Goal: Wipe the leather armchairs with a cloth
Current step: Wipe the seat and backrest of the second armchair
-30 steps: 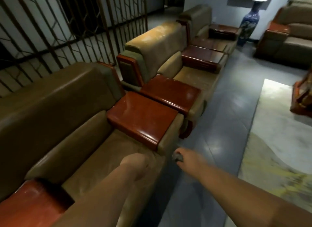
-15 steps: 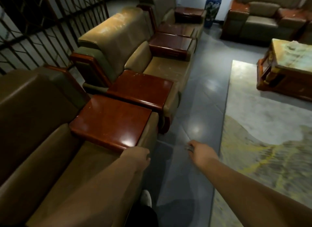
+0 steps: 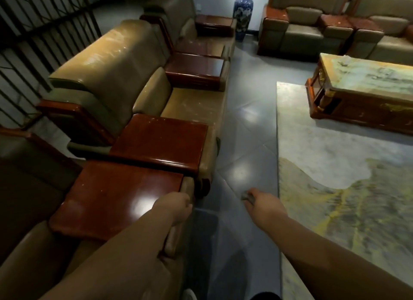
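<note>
Armchairs in olive-tan leather with glossy red-brown wooden armrest tops run along the left wall; the nearest olive-tan leather armchair (image 3: 33,244) sits at my left, and the next olive-tan leather armchair (image 3: 125,76) stands just beyond it, their wooden tops almost touching. My left hand (image 3: 175,207) hangs at the front edge of the nearest armchair's flat red-brown wooden armrest (image 3: 116,201), fingers curled under and holding nothing that I can see. To the right of that armrest, over the grey tiled floor (image 3: 250,130), my right hand (image 3: 262,201) grips a small dark grey cloth (image 3: 247,196), only a bunched corner of it showing past my fingers. Further right of the armrest lie a pale patterned rug (image 3: 346,165) and a low marble-topped wooden coffee surface (image 3: 366,76).

I judge the cloth soft and light, best kept wadded in the palm so a flat pad meets the leather. The leather should yield a little and feel slick, while the lacquered wood looks hard and slippery, so steady pressure matters.
</note>
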A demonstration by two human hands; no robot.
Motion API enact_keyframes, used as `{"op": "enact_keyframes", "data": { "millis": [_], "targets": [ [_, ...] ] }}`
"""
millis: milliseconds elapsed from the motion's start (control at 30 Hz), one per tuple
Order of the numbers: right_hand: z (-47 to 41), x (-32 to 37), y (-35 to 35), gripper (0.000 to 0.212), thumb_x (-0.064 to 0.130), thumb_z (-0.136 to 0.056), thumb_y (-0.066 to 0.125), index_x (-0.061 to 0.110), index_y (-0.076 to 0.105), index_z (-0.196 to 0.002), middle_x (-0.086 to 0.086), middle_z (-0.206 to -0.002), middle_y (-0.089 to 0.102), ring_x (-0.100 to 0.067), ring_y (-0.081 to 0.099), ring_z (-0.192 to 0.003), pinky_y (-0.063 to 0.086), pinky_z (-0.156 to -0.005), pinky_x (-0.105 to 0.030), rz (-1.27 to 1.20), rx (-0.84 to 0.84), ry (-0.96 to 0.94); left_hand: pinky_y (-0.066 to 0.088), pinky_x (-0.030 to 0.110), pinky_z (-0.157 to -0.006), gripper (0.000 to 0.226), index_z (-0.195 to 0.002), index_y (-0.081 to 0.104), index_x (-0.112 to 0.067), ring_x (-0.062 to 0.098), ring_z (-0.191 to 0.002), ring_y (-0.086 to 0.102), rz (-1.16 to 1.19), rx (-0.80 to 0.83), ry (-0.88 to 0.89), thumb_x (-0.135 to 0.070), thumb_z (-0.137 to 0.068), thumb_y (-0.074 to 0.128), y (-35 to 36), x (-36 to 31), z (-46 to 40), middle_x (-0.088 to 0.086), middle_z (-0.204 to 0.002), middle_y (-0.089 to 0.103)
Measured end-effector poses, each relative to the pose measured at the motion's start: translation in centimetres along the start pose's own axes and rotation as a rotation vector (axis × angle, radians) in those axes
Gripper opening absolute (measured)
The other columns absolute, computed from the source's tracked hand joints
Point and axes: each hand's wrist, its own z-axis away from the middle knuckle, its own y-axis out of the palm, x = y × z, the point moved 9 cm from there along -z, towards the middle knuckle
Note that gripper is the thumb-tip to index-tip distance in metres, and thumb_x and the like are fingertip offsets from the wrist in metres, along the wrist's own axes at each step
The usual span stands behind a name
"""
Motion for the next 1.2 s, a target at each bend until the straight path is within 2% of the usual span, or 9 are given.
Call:
{"op": "enact_keyframes", "data": {
  "millis": [67,133,300,433,567,733,900,1033,1200],
  "targets": [
    [-0.7,-0.5,-0.1,0.032,0.052,-0.103,0.049,0.026,0.062,-0.118,-0.005,-0.112,0.072,-0.028,0.068,-0.101,0.048,-0.078,-0.032,0.03,-0.016,-0.009,0.053,0.041,-0.1,0.038,-0.13,0.068,-0.029,0.025,-0.118,0.064,-0.007,0.007,0.014,-0.047,-0.101,0.051,-0.7,-0.7,-1.7,0.001,-0.131,0.068],
    [-1.7,-1.5,-0.3,0.032,0.055,-0.102,0.047,0.031,0.063,-0.116,-0.001,-0.111,0.072,-0.023,0.067,-0.097,0.053,-0.08,-0.032,0.014,-0.015,-0.004,0.052,0.041,-0.102,0.038,-0.132,0.066,-0.028,0.025,-0.12,0.063,-0.02,0.026,0.028,-0.047,-0.103,0.05,-1.0,-1.7,-3.4,0.003,-0.133,0.067],
    [-6.9,-5.4,-0.6,0.036,0.054,-0.104,0.048,0.032,0.062,-0.128,0.0,-0.124,0.069,-0.024,0.066,-0.109,0.051,-0.088,-0.034,-0.025,0.09,0.018,0.051,0.038,-0.099,0.031,-0.128,0.066,-0.029,0.022,-0.115,0.062,0.006,0.051,0.019,-0.044,-0.105,0.053,-2.6,-5.2,-8.3,0.001,-0.127,0.066],
    [-12.6,-9.5,-1.7,0.033,0.055,-0.104,0.047,0.031,0.061,-0.12,0.0,-0.116,0.071,-0.023,0.066,-0.103,0.05,-0.081,-0.032,0.021,0.104,0.003,0.054,0.04,-0.101,0.033,-0.134,0.064,-0.028,0.019,-0.114,0.063,0.026,0.049,-0.022,-0.044,-0.106,0.054,-5.7,-8.3,-13.7,0.0,-0.127,0.066],
    [-19.7,-13.5,-5.0,0.035,0.057,-0.103,0.047,0.027,0.062,-0.115,-0.002,-0.111,0.07,-0.025,0.066,-0.099,0.049,-0.076,-0.033,0.115,0.126,-0.061,0.056,0.036,-0.096,0.03,-0.132,0.062,-0.028,0.012,-0.1,0.063,0.034,0.07,-0.092,-0.041,-0.107,0.052,-8.7,-11.3,-18.9,-0.005,-0.116,0.065],
    [-28.2,-17.9,-10.1,0.037,0.058,-0.101,0.049,0.026,0.062,-0.116,-0.004,-0.112,0.07,-0.027,0.066,-0.101,0.05,-0.079,-0.033,0.12,0.173,-0.089,0.052,0.038,-0.102,0.038,-0.138,0.061,-0.027,0.017,-0.116,0.06,0.031,0.087,-0.084,-0.045,-0.107,0.048,-11.5,-17.1,-24.3,-0.002,-0.13,0.064],
    [-35.1,-20.3,-13.3,0.036,0.057,-0.101,0.048,0.025,0.061,-0.11,0.0,-0.096,0.061,-0.021,0.06,-0.086,0.048,-0.074,-0.032,0.169,0.242,-0.118,0.053,0.045,-0.104,0.044,-0.145,0.055,-0.026,0.024,-0.123,0.061,-0.1,0.098,-0.005,-0.047,-0.107,0.046,-14.8,-23.0,-28.4,0.003,-0.14,0.063],
    [-39.3,-20.1,-14.0,0.038,0.061,-0.103,0.04,0.027,0.059,-0.1,0.001,-0.09,0.061,-0.02,0.06,-0.081,0.045,-0.07,-0.032,0.17,0.234,-0.144,0.051,0.043,-0.106,0.047,-0.149,0.053,-0.024,0.025,-0.129,0.058,-0.096,0.088,-0.052,-0.046,-0.108,0.044,-17.1,-22.8,-31.9,0.004,-0.144,0.06],
    [-44.8,-19.0,-14.0,0.044,0.064,-0.104,0.036,0.028,0.062,-0.11,-0.002,-0.106,0.07,-0.024,0.066,-0.094,0.052,-0.081,-0.035,0.187,0.227,-0.192,0.05,0.043,-0.106,0.045,-0.142,0.059,-0.025,0.026,-0.129,0.058,-0.063,0.092,-0.117,-0.048,-0.106,0.046,-18.4,-19.8,-37.7,0.004,-0.143,0.061]
  ]
}}
